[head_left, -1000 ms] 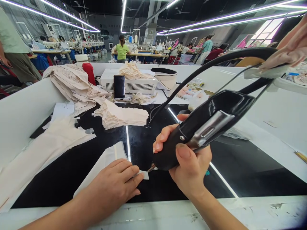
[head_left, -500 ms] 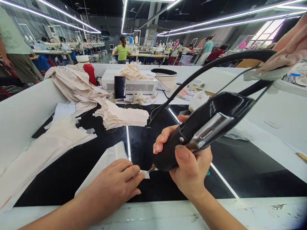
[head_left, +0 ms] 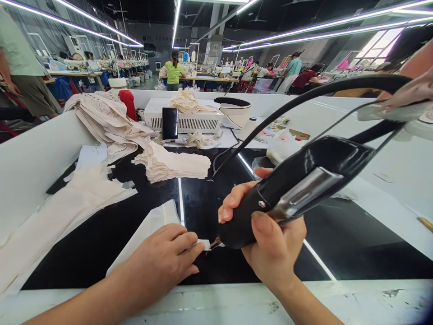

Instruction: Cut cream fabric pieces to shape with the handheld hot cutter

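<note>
My right hand (head_left: 267, 239) is wrapped around a black corded hand tool (head_left: 297, 189) with a metal trigger plate. The tool's small tip touches the end of a white fabric strip (head_left: 152, 225) on the black glossy tabletop (head_left: 338, 243). My left hand (head_left: 162, 262) lies flat on that strip, fingers together, pressing its end down just left of the tip. The tool's black cable (head_left: 304, 97) arcs up and to the right.
A stack of cream fabric pieces (head_left: 172, 164) lies behind the strip, with larger cream cloth (head_left: 67, 203) at the left. A white box unit (head_left: 184, 118), a phone (head_left: 169, 123), a red bottle (head_left: 127, 104) and a bowl (head_left: 235, 108) stand at the back. White walls rim the table. Other people work far off.
My right hand and the tool have shifted slightly down and right; the tip stays at the strip's end. My left hand has barely moved.
</note>
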Motion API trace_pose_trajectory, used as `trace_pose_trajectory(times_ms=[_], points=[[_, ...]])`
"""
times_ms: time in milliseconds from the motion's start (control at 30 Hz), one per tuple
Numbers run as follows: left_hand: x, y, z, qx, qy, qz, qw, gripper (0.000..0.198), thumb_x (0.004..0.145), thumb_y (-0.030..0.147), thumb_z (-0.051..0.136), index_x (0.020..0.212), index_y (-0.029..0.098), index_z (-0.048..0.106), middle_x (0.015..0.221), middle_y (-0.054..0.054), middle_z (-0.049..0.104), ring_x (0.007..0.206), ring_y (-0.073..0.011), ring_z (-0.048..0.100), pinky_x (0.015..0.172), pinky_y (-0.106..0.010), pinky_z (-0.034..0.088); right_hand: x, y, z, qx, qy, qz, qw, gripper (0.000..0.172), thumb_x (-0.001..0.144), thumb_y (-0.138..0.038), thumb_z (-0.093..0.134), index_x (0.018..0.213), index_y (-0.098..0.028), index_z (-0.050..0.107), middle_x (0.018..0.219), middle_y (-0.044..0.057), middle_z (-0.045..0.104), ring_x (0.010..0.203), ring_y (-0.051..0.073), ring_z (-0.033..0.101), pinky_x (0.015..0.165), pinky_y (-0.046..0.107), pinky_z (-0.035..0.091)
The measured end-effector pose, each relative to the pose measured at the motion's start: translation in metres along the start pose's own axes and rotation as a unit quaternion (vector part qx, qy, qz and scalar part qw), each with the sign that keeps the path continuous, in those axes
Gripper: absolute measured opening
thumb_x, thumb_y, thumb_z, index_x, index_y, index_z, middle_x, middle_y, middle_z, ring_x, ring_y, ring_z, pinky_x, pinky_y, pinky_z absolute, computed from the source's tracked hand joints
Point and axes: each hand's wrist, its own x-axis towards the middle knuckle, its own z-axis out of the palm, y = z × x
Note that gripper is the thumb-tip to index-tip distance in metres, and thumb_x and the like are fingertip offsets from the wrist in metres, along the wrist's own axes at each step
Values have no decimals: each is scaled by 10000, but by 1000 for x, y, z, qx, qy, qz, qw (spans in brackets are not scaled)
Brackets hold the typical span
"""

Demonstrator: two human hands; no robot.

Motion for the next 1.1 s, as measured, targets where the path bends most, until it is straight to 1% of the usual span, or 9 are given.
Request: trace_pose_trajectory(times_ms=[67,167,267,333,433,600,800,967,1100], points=[[1,0,-1,-10,-2,-1,1000,452,931,338,811,1290,122,643,1164,-74,723,992,-241,661,899,-355,578,0,0,0,-6,2,-3,1000,416,874,-409,834,1222,-302,635,809,-39,693,586,138,652,533,292,576],[1,-2,-3,-28,1,-1,1000,349,985,296,741,1268,114,649,1158,-87,728,979,-242,672,887,-367,592,1,1,0,-12,1,-8,1000,406,881,-399,829,1223,-296,635,806,-42,695,587,134,656,536,284,581],[0,-8,-3,-53,24,-3,998,206,1041,217,630,1215,111,663,1142,-94,735,968,-244,681,885,-382,599,1,0,-2,-12,-1,-11,1000,434,873,-407,838,1236,-293,629,815,-40,697,594,137,665,533,287,583],[-1,-14,-2,-72,47,-5,996,164,1055,156,571,1177,117,673,1122,-89,743,967,-239,685,890,-376,599,1,0,-3,-13,-1,-12,1000,445,867,-416,842,1238,-295,629,813,-39,694,591,142,666,525,295,582],[-2,-21,-1,-95,68,-11,993,166,1048,94,544,1126,126,688,1090,-79,751,967,-222,691,892,-347,595,1,-1,-4,-19,6,-7,1000,445,860,-430,841,1231,-300,632,812,-37,690,588,150,663,520,311,579],[-2,-23,-1,-123,58,-30,990,152,1030,80,580,1098,144,701,1063,-66,748,941,-205,689,869,-336,587,3,-2,-4,-22,9,-7,1000,432,843,-430,847,1203,-299,647,791,-36,684,563,162,646,497,326,553],[-3,-22,4,-125,57,-36,990,159,1005,77,620,1111,166,697,1107,-59,743,982,-209,692,892,-329,570,7,-6,-2,-24,20,9,999,451,792,-438,880,1159,-294,661,758,-34,700,535,172,645,470,317,546],[-2,-23,3,-114,56,-29,991,150,999,64,608,1059,158,708,1101,-61,742,955,-209,687,891,-326,561,15,-5,6,-10,37,8,999,473,760,-446,906,1136,-305,656,733,-43,689,524,176,642,467,320,561],[1,-22,3,-100,67,-25,992,176,1002,53,583,1039,158,720,1081,-55,750,903,-203,682,855,-327,561,19,3,15,-2,32,6,999,463,771,-442,894,1136,-307,644,728,-47,681,532,181,649,481,327,560]])
